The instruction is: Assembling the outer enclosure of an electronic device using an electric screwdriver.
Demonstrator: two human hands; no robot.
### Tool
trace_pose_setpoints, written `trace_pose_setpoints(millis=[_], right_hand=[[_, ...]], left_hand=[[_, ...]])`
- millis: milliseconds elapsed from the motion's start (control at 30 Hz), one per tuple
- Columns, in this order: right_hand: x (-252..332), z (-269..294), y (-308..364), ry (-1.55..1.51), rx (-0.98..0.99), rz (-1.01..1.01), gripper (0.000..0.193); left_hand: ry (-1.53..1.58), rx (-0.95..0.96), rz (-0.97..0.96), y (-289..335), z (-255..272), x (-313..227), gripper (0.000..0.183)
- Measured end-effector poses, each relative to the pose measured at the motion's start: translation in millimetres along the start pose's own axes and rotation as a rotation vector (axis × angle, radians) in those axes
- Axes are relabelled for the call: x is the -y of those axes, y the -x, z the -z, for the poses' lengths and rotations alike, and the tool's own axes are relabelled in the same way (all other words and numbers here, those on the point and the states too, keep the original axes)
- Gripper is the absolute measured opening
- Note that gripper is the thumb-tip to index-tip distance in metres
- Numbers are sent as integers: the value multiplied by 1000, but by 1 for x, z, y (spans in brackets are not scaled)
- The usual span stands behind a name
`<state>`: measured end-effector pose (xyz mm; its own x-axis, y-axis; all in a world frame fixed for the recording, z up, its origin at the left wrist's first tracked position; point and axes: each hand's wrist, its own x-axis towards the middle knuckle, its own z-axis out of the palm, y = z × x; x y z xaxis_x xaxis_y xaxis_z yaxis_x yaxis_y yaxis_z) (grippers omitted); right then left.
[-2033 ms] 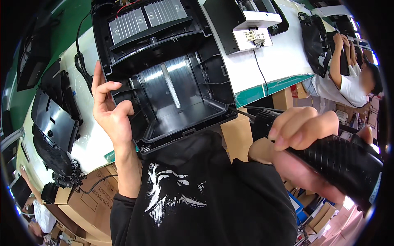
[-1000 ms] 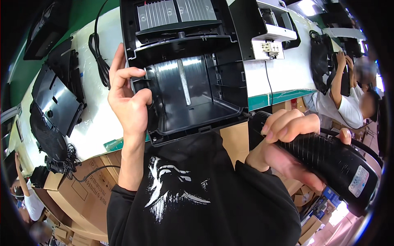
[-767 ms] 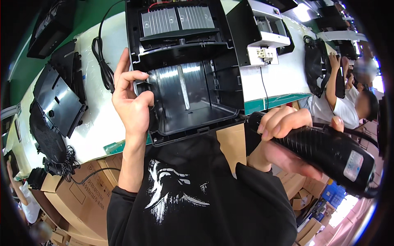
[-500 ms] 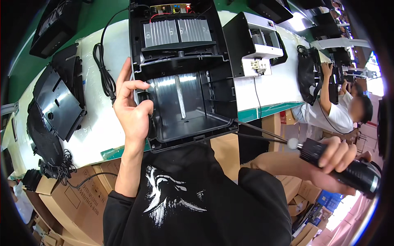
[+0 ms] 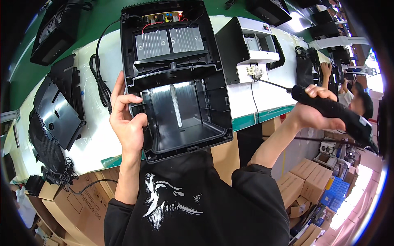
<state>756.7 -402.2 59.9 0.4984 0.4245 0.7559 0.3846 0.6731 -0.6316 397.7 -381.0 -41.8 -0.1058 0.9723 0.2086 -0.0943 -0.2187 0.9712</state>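
A black plastic housing point(image 5: 225, 100) stands tilted up in front of my chest, its open cavity facing me. Two finned metal heat sinks point(image 5: 170, 43) and a small circuit board with a red light point(image 5: 168, 17) sit in its upper part. My left hand point(image 5: 129, 123) grips the housing's left wall, thumb and fingers bent over the edge. Out to the right, my right hand point(image 5: 314, 110) is wrapped round a black electric screwdriver point(image 5: 334, 106). Its long thin bit points left, and the tip appears beside a pale terminal block point(image 5: 255, 71) on a white-and-black boxy unit point(image 5: 258, 45); contact is unclear.
Black panels point(image 5: 59, 108) and a mesh part with coiled cable point(image 5: 47, 143) lie on the white-topped bench point(image 5: 92, 143) at left. A black power cord point(image 5: 96, 69) runs beside the housing. Cardboard boxes point(image 5: 82, 201) stand below. Another person point(image 5: 355, 98) works at far right.
My right hand has swung the screwdriver up, its bit moving from the housing's lower right corner toward the terminal block. The housing and my left hand have shifted slightly left and down in view.
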Motion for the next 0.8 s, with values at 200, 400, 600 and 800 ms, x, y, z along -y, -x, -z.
trace_pose_setpoints(millis=[200, 400, 600, 800], right_hand=[[-26, -20, -48, -246, 82, -329, 78], [-54, -89, -74, 132, 321, -275, 48], [-40, -115, -53, 237, 311, -199, 37], [17, -88, -31, 7, 331, -384, 50]], left_hand=[[18, -16, 0, 1, 0, 1, 33], [75, -97, -50, 9, -7, 3, 28], [45, -150, -44, 21, -15, 5, 20], [4, -130, -41, 21, -14, 3, 21]])
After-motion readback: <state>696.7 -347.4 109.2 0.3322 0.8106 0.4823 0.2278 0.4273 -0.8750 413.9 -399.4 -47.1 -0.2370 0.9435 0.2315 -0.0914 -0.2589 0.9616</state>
